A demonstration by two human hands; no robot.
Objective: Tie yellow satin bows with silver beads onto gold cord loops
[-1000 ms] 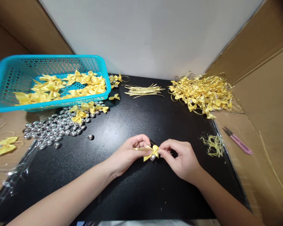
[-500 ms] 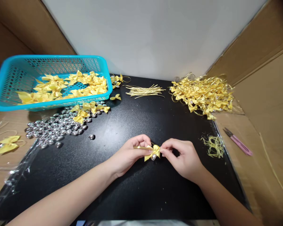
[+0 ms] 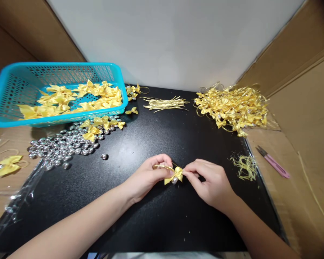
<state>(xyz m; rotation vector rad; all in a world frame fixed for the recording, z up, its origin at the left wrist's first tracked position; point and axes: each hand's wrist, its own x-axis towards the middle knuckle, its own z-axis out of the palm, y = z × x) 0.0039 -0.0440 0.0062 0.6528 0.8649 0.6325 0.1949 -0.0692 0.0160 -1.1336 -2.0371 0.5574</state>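
Note:
Near the middle front of the black table, my left hand [image 3: 153, 174] pinches a yellow ribbon bow [image 3: 178, 173] by its left side. A silver bead [image 3: 174, 181] hangs at the bow's lower middle. From between the left fingers a gold cord [image 3: 163, 166] curves out in a loop. My right hand [image 3: 209, 181] is closed, with thumb and forefinger pressed together at the bow's right edge. Whether those fingertips grip the ribbon itself or a cord end is too small to tell.
A blue basket [image 3: 118, 108] of yellow bows stands back left, behind silver beads [image 3: 67, 145]. Gold cords [image 3: 166, 103] lie at the back centre. Finished-looking bows [image 3: 232, 108] are heaped back right. Cord scraps [image 3: 245, 167] and pink-handled snips [image 3: 277, 165] lie at the right.
Both hands stay almost where they were around the bow. The gold cord loop at the left hand now looks more curved, and the left thumb has shifted slightly back.

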